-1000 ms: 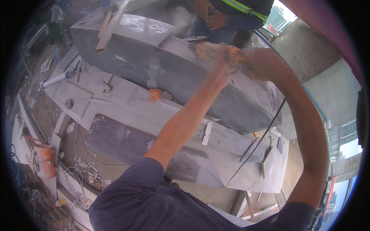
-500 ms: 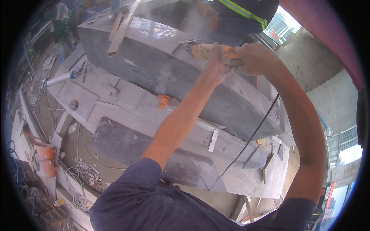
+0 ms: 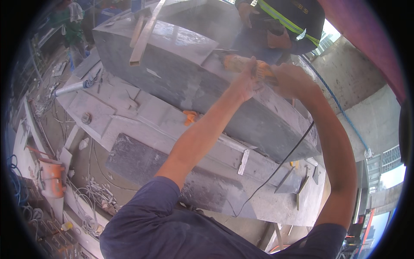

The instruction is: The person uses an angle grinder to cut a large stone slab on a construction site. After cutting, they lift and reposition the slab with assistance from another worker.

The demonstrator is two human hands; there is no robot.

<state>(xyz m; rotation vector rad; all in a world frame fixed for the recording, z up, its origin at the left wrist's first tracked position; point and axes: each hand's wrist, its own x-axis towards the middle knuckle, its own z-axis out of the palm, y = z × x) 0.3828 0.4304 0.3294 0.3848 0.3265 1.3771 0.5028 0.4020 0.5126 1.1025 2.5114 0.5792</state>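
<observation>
Both hands hold an orange angle grinder (image 3: 235,64) over the top of a long grey slab-sided block (image 3: 172,77). My left hand (image 3: 247,84) is wrapped round the middle of its body from the near side. The rear end is in my right hand (image 3: 290,81). Dust haze blurs the grinder's front, so I cannot tell if its disc touches the surface. A dark power cord (image 3: 280,166) runs down from the right side across the ledge. Right beyond the grinder stands a co-worker in a dark top with a yellow-green reflective band (image 3: 276,17).
On the near ledge lie a caulking gun (image 3: 73,88), an orange clamp-like piece (image 3: 189,117), a tape roll (image 3: 86,118) and a dark slab (image 3: 133,157). A metal bar (image 3: 146,34) crosses the block. An orange bucket (image 3: 52,177) stands lower left; a blue rope (image 3: 340,105) hangs at right.
The grinder and both hands have shifted slightly right and down in the picture, as has the whole scene. The co-worker's hands show more plainly, and the blue rope has come into view.
</observation>
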